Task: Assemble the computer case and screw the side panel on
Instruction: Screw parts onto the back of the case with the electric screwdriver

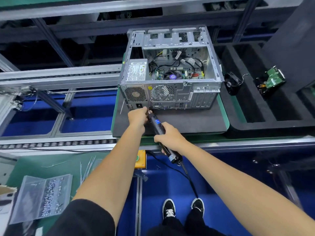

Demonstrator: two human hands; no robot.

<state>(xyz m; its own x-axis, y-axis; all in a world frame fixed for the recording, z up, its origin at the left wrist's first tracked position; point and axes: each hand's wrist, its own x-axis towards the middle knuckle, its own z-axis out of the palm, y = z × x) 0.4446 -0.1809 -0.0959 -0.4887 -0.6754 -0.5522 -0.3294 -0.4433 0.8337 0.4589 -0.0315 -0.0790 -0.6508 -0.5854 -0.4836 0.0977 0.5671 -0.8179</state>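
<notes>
A silver computer case (170,92) lies on its side on a grey pad (187,121), its open top showing the motherboard, fan, cables and power supply; no side panel covers it. My right hand (170,136) is shut on a black electric screwdriver (157,125), whose tip points at the lower rear edge of the case near the power socket. At that tip my left hand (138,116) pinches its fingers together; whether a screw is between them is hidden.
The pad sits on a green pallet (225,114) on a conveyor. Black foam trays (255,116) to the right hold a loose fan (232,83) and a circuit-board part (271,80). A clear bag of screws (47,195) lies lower left. A yellow button box (140,159) is below the rail.
</notes>
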